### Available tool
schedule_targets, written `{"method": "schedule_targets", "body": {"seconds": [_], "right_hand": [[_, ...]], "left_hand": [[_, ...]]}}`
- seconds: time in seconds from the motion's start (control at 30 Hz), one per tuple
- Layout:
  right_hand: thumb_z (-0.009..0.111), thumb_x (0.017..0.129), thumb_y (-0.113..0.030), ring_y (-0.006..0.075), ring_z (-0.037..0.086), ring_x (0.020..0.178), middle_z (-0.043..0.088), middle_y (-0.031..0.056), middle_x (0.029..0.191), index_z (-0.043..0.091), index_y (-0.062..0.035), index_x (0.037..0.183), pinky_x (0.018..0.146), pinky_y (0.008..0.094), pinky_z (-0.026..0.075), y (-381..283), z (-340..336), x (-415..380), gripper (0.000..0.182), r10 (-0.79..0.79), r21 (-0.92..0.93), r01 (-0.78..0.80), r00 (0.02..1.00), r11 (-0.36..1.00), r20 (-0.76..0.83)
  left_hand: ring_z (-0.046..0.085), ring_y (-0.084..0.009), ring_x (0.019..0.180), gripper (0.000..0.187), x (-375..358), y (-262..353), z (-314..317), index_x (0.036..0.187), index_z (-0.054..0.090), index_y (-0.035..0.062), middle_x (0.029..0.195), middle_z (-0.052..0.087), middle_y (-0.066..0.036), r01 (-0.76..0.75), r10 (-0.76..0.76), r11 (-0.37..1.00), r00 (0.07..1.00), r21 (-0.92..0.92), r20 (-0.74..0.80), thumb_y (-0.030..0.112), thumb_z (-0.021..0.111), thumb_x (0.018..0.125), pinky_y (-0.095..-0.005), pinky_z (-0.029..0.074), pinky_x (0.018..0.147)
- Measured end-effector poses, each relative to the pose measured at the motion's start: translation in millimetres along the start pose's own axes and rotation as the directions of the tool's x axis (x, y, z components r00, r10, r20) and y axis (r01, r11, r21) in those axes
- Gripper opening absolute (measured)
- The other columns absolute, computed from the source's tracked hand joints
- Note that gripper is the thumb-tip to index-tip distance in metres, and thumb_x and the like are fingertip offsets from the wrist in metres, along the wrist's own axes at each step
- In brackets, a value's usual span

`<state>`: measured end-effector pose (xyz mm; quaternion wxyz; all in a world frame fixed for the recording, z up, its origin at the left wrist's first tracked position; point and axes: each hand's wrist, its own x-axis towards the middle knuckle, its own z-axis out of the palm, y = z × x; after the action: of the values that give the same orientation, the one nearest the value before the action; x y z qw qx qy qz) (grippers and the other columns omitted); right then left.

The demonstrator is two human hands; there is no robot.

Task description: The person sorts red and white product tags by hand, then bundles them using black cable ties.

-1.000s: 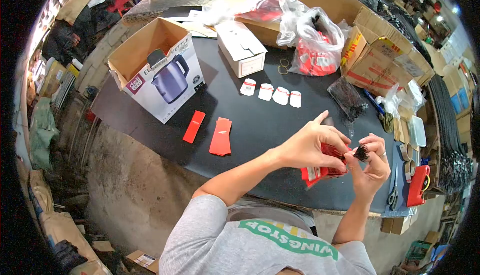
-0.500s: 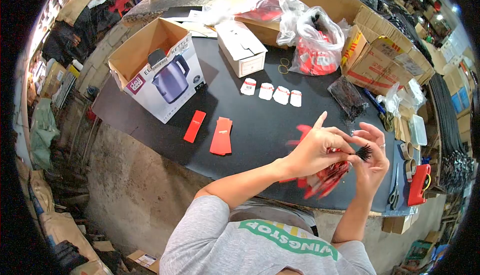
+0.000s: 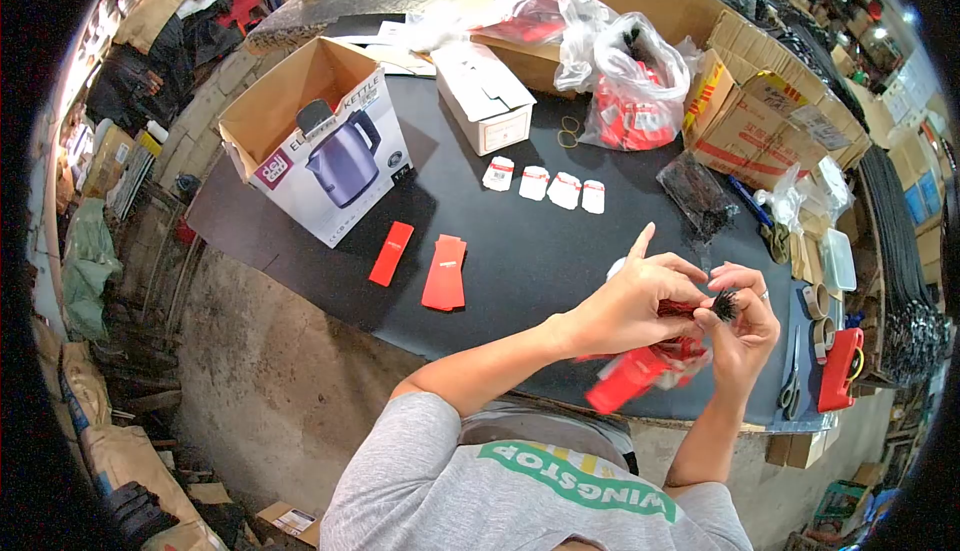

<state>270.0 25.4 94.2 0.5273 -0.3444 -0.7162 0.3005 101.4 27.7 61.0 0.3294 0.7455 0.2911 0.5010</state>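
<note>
Over the right part of the black table, my left hand point(image 3: 635, 301) is closed, its index finger stretched out, pinching a bundle of red tags point(image 3: 635, 376) that hangs below and is blurred. My right hand point(image 3: 745, 331) meets it from the right, thumb and fingers closed around the bundle's black bristly ends point(image 3: 724, 305), which look like tag strings. How the strings join the tags is hidden by my fingers. Farther left on the table lie a single red tag point(image 3: 391, 253) and a small fanned stack of red tags point(image 3: 444, 273).
Several small white-and-red card stacks point(image 3: 534, 184) lie in a row. Behind stand a kettle box point(image 3: 350, 166), a white carton point(image 3: 485, 101), a clear bag of red tags point(image 3: 635, 101) and a cardboard box point(image 3: 770, 131). Scissors point(image 3: 791, 381) and a red tape dispenser point(image 3: 840, 371) lie right.
The hanging red tags have swung and gathered lower beneath my hands. My right-hand fingers have closed in nearer the black ends; my left hand has barely moved.
</note>
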Motion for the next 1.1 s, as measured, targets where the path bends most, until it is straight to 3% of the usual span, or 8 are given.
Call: {"method": "schedule_targets", "body": {"seconds": [0.13, 0.3, 0.37, 0.57, 0.63, 0.8, 0.9, 1.1], "right_hand": [[0.081, 0.062, -0.006, 0.0213, 0.056, 0.087, 0.06, 0.0069, 0.083, 0.059, -0.0036, 0.069, 0.089, 0.0395, 0.042, 10.0, 2.6, -1.5, 0.023, -0.049, -0.009, 0.049, 0.999, 0.999, -0.005], [0.083, 0.063, -0.01, 0.0198, 0.056, 0.088, 0.06, 0.0069, 0.084, 0.057, -0.0041, 0.07, 0.09, 0.0379, 0.042, 8.1, 5.5, -2.6, 0.027, -0.031, 0.017, 0.032, 0.999, 0.999, -0.033], [0.082, 0.063, -0.011, 0.0206, 0.055, 0.095, 0.06, 0.0103, 0.098, 0.062, -0.0017, 0.078, 0.091, 0.0365, 0.042, 7.4, 5.6, -5.2, 0.027, 0.063, 0.092, -0.06, 0.998, 0.994, -0.023], [0.074, 0.073, -0.015, 0.0247, 0.052, 0.11, 0.049, 0.0167, 0.128, 0.067, 0.0002, 0.1, 0.094, 0.0372, 0.043, -2.1, 4.3, -0.8, 0.031, 0.013, 0.104, -0.026, 0.992, 0.994, 0.125], [0.07, 0.076, -0.012, 0.0259, 0.052, 0.111, 0.05, 0.0176, 0.127, 0.068, -0.0011, 0.097, 0.094, 0.0385, 0.042, 2.4, 2.3, -0.6, 0.024, 0.005, 0.136, -0.018, 0.995, 0.991, 0.101], [0.069, 0.073, -0.004, 0.0258, 0.055, 0.105, 0.059, 0.0167, 0.111, 0.067, -0.0003, 0.08, 0.091, 0.0378, 0.042, 7.1, -3.5, -1.1, 0.008, -0.13, -0.014, 0.131, 0.99, 0.991, 0.048], [0.07, 0.07, -0.001, 0.0249, 0.057, 0.099, 0.062, 0.0135, 0.099, 0.065, -0.0007, 0.075, 0.089, 0.0372, 0.042, 0.2, -1.3, -0.8, 0.007, -0.092, -0.079, 0.096, 0.994, 0.992, 0.05], [0.076, 0.066, -0.002, 0.0238, 0.056, 0.094, 0.064, 0.0085, 0.086, 0.062, -0.0019, 0.074, 0.088, 0.0376, 0.042, 6.2, 1.0, -0.9, 0.016, -0.076, -0.029, 0.077, 0.997, 0.997, 0.022]], "left_hand": [[0.059, -0.02, 0.105, 0.013, -2.2, 1.2, 6.7, 0.084, 0.07, 0.0113, 0.092, 0.068, -0.006, -0.013, 0.026, 0.992, 0.994, 0.124, -0.104, 0.012, 0.072, 0.072, -0.0633, 0.007, 0.107], [0.06, -0.0194, 0.104, 0.014, -5.0, -1.7, 8.9, 0.086, 0.07, 0.0106, 0.092, 0.069, -0.004, -0.03, 0.054, 0.988, 0.986, 0.151, -0.16, 0.011, 0.071, 0.072, -0.0615, 0.008, 0.108], [0.06, -0.0193, 0.104, 0.014, -5.6, -2.2, 8.2, 0.087, 0.07, 0.0105, 0.093, 0.069, -0.003, -0.028, 0.051, 0.989, 0.987, 0.147, -0.151, 0.01, 0.071, 0.073, -0.0614, 0.007, 0.108], [0.059, -0.0201, 0.107, 0.016, -3.3, -3.1, 0.5, 0.093, 0.068, 0.0096, 0.096, 0.068, -0.003, -0.042, 0.051, 0.996, 0.992, 0.08, -0.116, 0.01, 0.067, 0.077, -0.0618, 0.006, 0.108], [0.058, -0.0202, 0.109, 0.017, -2.7, -2.6, 0.5, 0.097, 0.067, 0.0094, 0.1, 0.066, -0.003, -0.062, 0.067, 0.996, 0.996, 0.067, -0.065, 0.011, 0.066, 0.08, -0.0623, 0.004, 0.108], [0.057, -0.0204, 0.111, 0.017, -3.9, -3.9, 4.2, 0.1, 0.066, 0.0108, 0.103, 0.066, -0.003, -0.081, 0.082, 0.996, 0.996, 0.043, -0.022, 0.013, 0.065, 0.083, -0.0626, 0.001, 0.108], [0.057, -0.0208, 0.11, 0.016, -3.6, -0.8, 2.6, 0.097, 0.067, 0.0114, 0.102, 0.066, -0.003, -0.05, 0.051, 0.998, 0.998, 0.029, -0.035, 0.014, 0.066, 0.082, -0.0627, 0.002, 0.107], [0.058, -0.0208, 0.108, 0.015, -4.4, -1.0, 7.7, 0.088, 0.07, 0.0106, 0.093, 0.069, -0.004, -0.016, 0.023, 0.999, 0.99, 0.047, -0.136, 0.015, 0.073, 0.074, -0.0633, 0.007, 0.107]]}}
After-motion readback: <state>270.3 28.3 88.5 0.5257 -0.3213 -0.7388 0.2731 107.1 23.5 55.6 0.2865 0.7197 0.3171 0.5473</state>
